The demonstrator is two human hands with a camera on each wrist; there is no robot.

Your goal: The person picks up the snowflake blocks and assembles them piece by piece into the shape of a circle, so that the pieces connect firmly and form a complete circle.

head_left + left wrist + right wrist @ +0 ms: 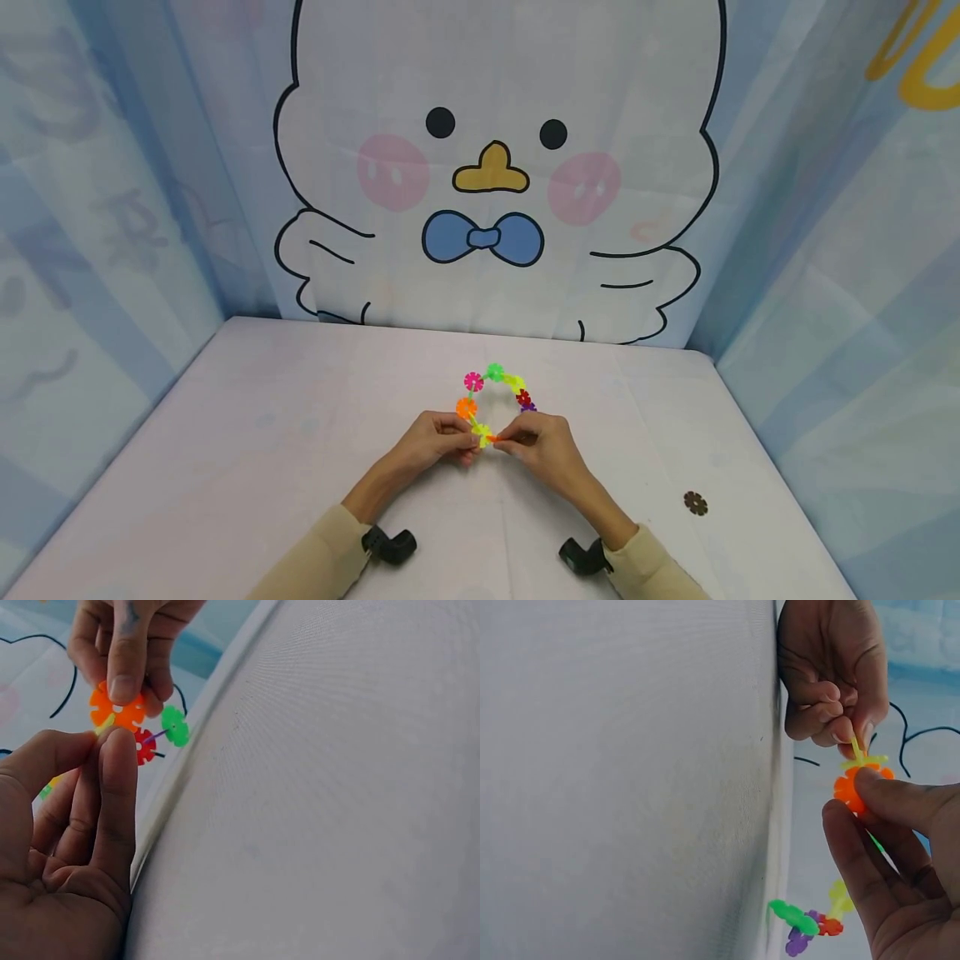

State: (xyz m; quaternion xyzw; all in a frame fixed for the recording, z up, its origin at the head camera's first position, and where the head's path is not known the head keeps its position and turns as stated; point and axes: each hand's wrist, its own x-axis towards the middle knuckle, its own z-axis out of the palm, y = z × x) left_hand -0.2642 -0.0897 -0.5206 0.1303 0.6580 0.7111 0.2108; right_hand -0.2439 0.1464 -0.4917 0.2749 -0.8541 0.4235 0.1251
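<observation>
Slotted plastic snowflake discs form a curved chain above the middle of the table. My left hand point(438, 437) pinches a yellow disc point(482, 433) at the chain's left end between thumb and fingers. From the other side, my right hand point(546, 446) pinches an orange disc point(847, 789), its edge meeting the yellow one; how deep the slots fit is hidden by fingertips. The chain runs through another orange disc point(467, 407), a pink disc point(473, 382), a green disc point(495, 372) and a dark red disc point(523, 397) to a purple disc point(528, 407), partly behind my right hand.
A loose brown disc point(696, 502) lies on the white-covered table point(300, 467) to the right of my right forearm. Printed curtains point(487, 292) stand behind the table and along both sides. Each wrist carries a black camera mount point(390, 546).
</observation>
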